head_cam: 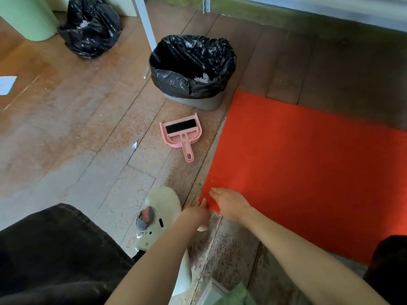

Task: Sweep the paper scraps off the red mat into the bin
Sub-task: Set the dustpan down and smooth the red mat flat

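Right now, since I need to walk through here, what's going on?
A person crouches at the near corner of the red mat. The right hand lies flat on it; the left hand touches the corner's edge, grip unclear. No scraps show on the mat. The pink dustpan with its brush lies untouched on the floor, and white scraps sit in the black-lined bin.

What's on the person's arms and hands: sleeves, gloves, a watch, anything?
Nothing worn. The left forearm and right forearm are bare as far as the frame shows, with no sleeve or cuff. The left hand and right hand have no gloves, and no watch, bracelet or ring shows. Otherwise: dark trousers and a white clog.
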